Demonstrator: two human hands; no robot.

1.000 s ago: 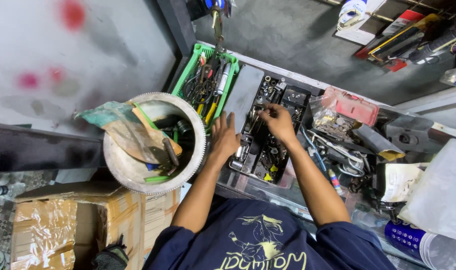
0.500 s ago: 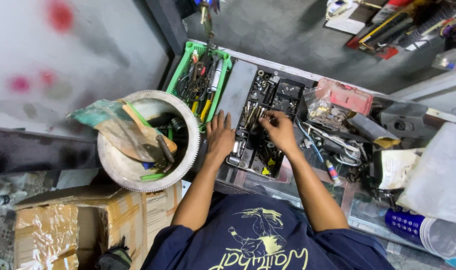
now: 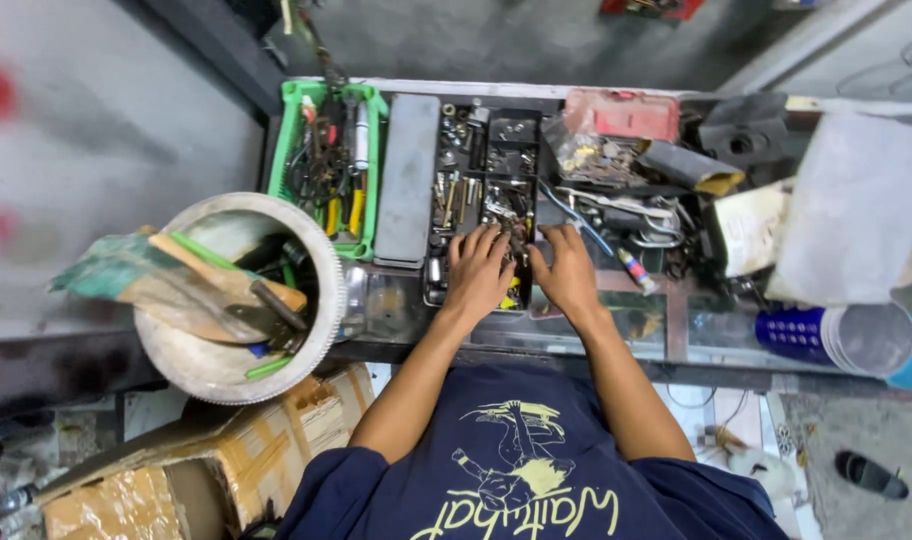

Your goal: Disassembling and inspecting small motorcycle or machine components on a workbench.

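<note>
A black divided parts tray (image 3: pixel 488 150) full of bolts, sockets and small metal pieces lies on a glass-topped counter (image 3: pixel 636 320). My left hand (image 3: pixel 478 270) rests palm down on the tray's near end, fingers spread over the parts. My right hand (image 3: pixel 564 268) lies just to its right, at the tray's near right corner, fingers forward on the parts. I cannot make out any single piece held in either hand. A grey flat lid (image 3: pixel 407 180) lies along the tray's left side.
A green basket (image 3: pixel 298 130) of hand tools stands left of the lid. A white bucket (image 3: pixel 321 300) with trowels sits at the counter's left end, cardboard boxes (image 3: pixel 226 450) below. Cluttered tools, a red box (image 3: pixel 621 115), a grey sheet (image 3: pixel 856 200) and a blue cup stack (image 3: pixel 836 340) fill the right.
The view has swung so the counter runs level. My right hand has drawn back from the middle of the tray to its near right corner, beside my left hand.
</note>
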